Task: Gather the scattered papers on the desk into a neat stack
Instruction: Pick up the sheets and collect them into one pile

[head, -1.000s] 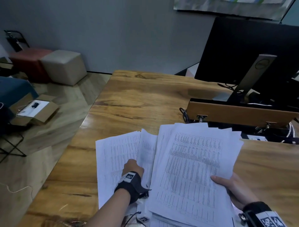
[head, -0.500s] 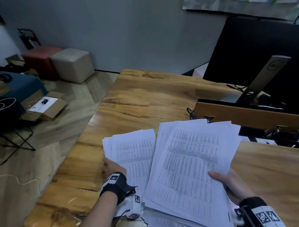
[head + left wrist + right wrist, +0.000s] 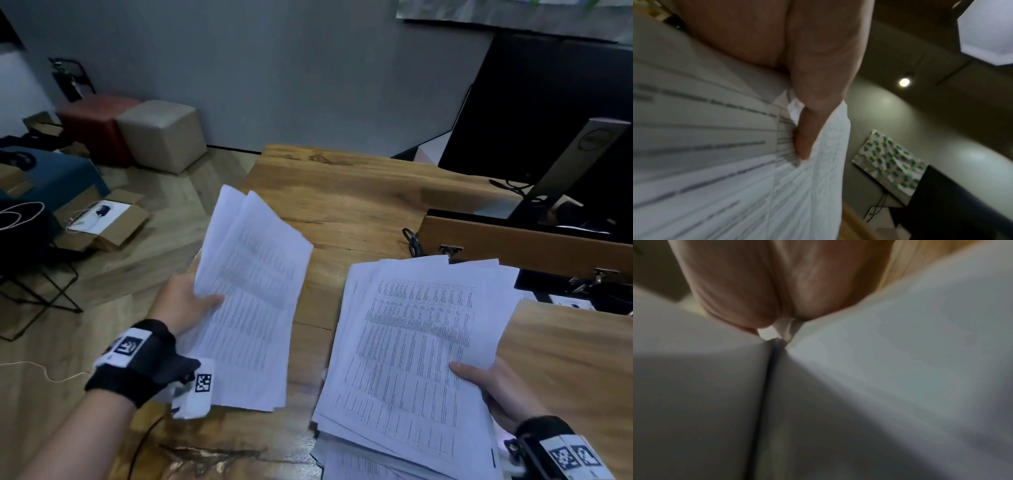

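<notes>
My left hand (image 3: pixel 186 305) grips a small sheaf of printed papers (image 3: pixel 253 294) by its left edge and holds it tilted up above the wooden desk (image 3: pixel 346 192). In the left wrist view the thumb (image 3: pixel 807 129) presses on the top sheet of that sheaf (image 3: pixel 715 146). My right hand (image 3: pixel 493 383) holds the larger fanned pile of papers (image 3: pixel 411 342) at its right edge, thumb on top; the sheets are skewed and uneven. The right wrist view shows only my right hand's palm (image 3: pixel 756 288) against blurred white papers (image 3: pixel 900 353).
A black monitor (image 3: pixel 548 113) on a silver stand (image 3: pixel 568 164) rises at the back right behind a wooden cable box (image 3: pixel 520 246). Left of the desk edge lie wooden floor, a cardboard box (image 3: pixel 102 222), a beige cube stool (image 3: pixel 161 133) and a red one (image 3: pixel 92 123).
My left hand has gathered the left-hand sheets and lifted them off the desk, up and to the left, away from the pile. My right hand keeps its hold on the pile.
</notes>
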Tool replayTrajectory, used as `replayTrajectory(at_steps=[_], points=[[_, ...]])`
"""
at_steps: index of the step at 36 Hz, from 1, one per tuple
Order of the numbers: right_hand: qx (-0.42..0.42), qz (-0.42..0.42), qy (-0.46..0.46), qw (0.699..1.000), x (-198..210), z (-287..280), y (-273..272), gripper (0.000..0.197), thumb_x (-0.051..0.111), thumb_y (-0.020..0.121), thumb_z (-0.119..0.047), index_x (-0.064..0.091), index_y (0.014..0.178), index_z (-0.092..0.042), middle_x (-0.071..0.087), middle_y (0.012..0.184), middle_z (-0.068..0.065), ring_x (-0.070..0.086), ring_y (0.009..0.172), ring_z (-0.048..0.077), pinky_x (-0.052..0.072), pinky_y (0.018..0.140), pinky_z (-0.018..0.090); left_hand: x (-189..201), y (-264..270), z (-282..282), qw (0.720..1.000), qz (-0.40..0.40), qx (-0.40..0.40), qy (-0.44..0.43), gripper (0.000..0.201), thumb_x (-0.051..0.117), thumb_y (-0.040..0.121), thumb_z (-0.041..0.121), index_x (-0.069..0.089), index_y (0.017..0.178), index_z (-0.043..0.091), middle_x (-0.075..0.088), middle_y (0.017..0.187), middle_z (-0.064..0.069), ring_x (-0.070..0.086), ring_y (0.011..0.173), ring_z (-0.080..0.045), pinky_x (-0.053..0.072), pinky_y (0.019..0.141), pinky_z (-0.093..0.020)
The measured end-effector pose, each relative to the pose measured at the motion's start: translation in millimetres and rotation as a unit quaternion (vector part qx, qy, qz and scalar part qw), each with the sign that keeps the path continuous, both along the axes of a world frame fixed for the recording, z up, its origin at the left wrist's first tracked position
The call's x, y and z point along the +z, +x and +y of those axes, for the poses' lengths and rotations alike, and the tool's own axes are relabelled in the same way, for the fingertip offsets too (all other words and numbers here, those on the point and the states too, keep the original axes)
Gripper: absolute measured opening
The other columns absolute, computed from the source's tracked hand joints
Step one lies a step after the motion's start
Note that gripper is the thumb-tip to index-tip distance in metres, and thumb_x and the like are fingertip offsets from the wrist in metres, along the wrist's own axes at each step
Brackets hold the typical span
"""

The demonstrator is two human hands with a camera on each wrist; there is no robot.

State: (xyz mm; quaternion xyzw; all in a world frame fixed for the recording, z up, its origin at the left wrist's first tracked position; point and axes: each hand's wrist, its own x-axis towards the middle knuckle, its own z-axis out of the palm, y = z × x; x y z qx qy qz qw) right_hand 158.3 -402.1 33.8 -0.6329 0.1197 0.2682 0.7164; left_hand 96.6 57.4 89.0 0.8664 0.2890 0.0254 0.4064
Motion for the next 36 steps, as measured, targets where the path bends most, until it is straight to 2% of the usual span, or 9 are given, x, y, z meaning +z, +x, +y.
replayTrajectory(at_steps=[5, 10, 14, 18, 22, 24, 27, 32, 36], points=[[0.016, -0.002, -0.005, 1.000, 0.9, 17.8, 4.5, 0.042, 0.063, 0.085, 0.008, 0.060, 0.125, -0.004, 0.074, 0.116, 0.017, 0.073, 0.102, 0.035, 0.063, 0.072, 0.039, 49.0, 6.2, -7.9, 0.985, -0.083, -0.105, -0.105, 0.021, 0.087, 0.070, 0.013, 0.073, 0.084, 0.021, 0.079, 0.080, 0.008, 0.074, 0.078, -0.015, 0.057, 0.072, -0.032], [0.038, -0.001, 0.026, 0.999, 7.5, 45.9, 3.1, 0.041, 0.063, 0.083, 0.008, 0.062, 0.124, 0.001, 0.077, 0.108, 0.017, 0.076, 0.093, 0.032, 0.062, 0.067, 0.036, 66.1, 13.4, -35.8, 0.887, -0.181, -0.158, -0.394, 0.071, 0.099, 0.034, 0.034, 0.075, 0.096, 0.008, 0.078, 0.102, -0.011, 0.076, 0.087, -0.022, 0.062, 0.068, -0.031], [0.037, -0.014, 0.011, 0.999, 18.8, 71.0, -6.4, 0.039, 0.043, 0.093, 0.020, 0.065, 0.078, -0.008, 0.072, 0.055, 0.002, 0.068, 0.044, 0.007, 0.051, 0.039, 0.018, 31.1, 25.6, -64.7, 0.862, -0.134, -0.151, -0.466, 0.073, 0.099, 0.041, 0.026, 0.073, 0.105, 0.003, 0.073, 0.112, -0.022, 0.072, 0.096, -0.034, 0.061, 0.080, -0.045], [0.074, -0.016, -0.010, 0.997, -3.5, 80.8, -7.3, 0.024, 0.049, 0.097, 0.008, 0.064, 0.086, -0.007, 0.074, 0.067, 0.000, 0.070, 0.053, 0.004, 0.054, 0.048, 0.020, -38.2, 33.1, -97.1, 0.914, -0.070, -0.093, -0.389, 0.070, 0.088, 0.060, 0.011, 0.061, 0.124, 0.001, 0.071, 0.118, -0.017, 0.067, 0.109, -0.036, 0.053, 0.094, -0.055], [0.104, 0.012, -0.056, 0.993, -33.2, 86.6, -4.7, 0.018, 0.059, 0.095, 0.000, 0.073, 0.105, -0.005, 0.077, 0.107, 0.017, 0.073, 0.097, 0.031, 0.058, 0.086, 0.055, -103.2, 33.4, -108.1, 0.979, 0.056, -0.119, -0.159, 0.072, 0.075, 0.074, 0.014, 0.044, 0.137, 0.028, 0.067, 0.116, 0.002, 0.064, 0.104, -0.020, 0.056, 0.085, -0.035], [0.098, 0.070, -0.039, 0.992, -39.9, 83.0, -6.5, 0.023, 0.059, 0.093, 0.006, 0.072, 0.109, -0.004, 0.073, 0.114, 0.024, 0.075, 0.092, 0.033, 0.060, 0.079, 0.051, -118.0, 28.9, -108.4, 0.985, 0.093, -0.097, -0.112, 0.071, 0.070, 0.078, 0.013, 0.040, 0.140, 0.030, 0.066, 0.109, 0.000, 0.064, 0.094, -0.021, 0.050, 0.070, -0.026], [0.066, 0.154, 0.032, 0.985, -43.6, 80.9, -9.1, 0.025, 0.059, 0.094, -0.003, 0.068, 0.117, 0.003, 0.075, 0.108, 0.025, 0.076, 0.083, 0.035, 0.062, 0.068, 0.042, -136.5, 28.0, -104.0, 0.982, 0.138, -0.085, -0.093, 0.066, 0.068, 0.073, 0.013, 0.044, 0.132, 0.033, 0.066, 0.106, 0.004, 0.065, 0.095, -0.021, 0.057, 0.077, -0.032], [-0.026, 0.212, 0.140, 0.967, -53.7, 78.9, -6.3, 0.065, 0.042, 0.097, -0.058, 0.066, 0.128, -0.007, 0.064, 0.132, 0.025, 0.065, 0.117, 0.040, 0.049, 0.098, 0.053, -132.1, 27.6, -107.5, 0.966, 0.230, -0.101, 0.067, 0.049, 0.064, 0.069, 0.030, 0.047, 0.115, 0.025, 0.040, 0.117, -0.005, 0.038, 0.117, -0.029, 0.042, 0.098, -0.038], [0.016, 0.203, 0.049, 0.978, -59.0, 89.2, -8.3, 0.036, 0.070, 0.091, -0.021, 0.067, 0.122, -0.002, 0.073, 0.115, 0.023, 0.074, 0.099, 0.038, 0.061, 0.079, 0.047, -129.2, 26.1, -116.7, 0.965, 0.218, -0.144, 0.022, 0.059, 0.057, 0.074, 0.030, 0.043, 0.132, 0.028, 0.035, 0.120, -0.006, 0.035, 0.120, -0.028, 0.042, 0.102, -0.042]])
